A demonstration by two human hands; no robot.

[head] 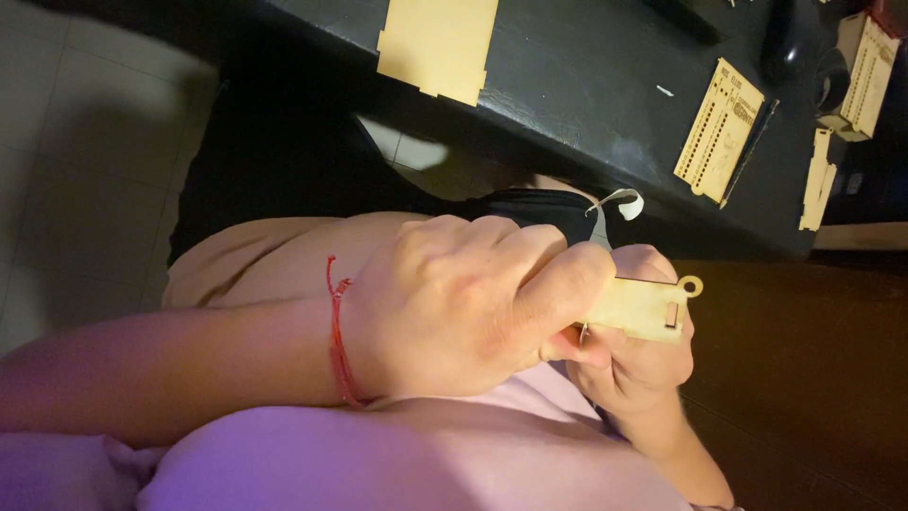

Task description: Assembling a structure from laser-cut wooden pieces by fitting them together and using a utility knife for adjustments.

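Observation:
My left hand, with a red string bracelet on its wrist, is closed around one end of a small flat laser-cut wooden piece. The piece has a little ring at its far end and a small rectangular slot. My right hand sits under the piece and holds it from below, its fingers curled against it. Both hands are held close to my body, over my lap. A thin white curled strip sticks up just behind the hands.
A black table stands ahead with flat wooden cut-out panels on it: a plain one, one with rows of small holes, a narrow one and another. Pale floor tiles lie at left.

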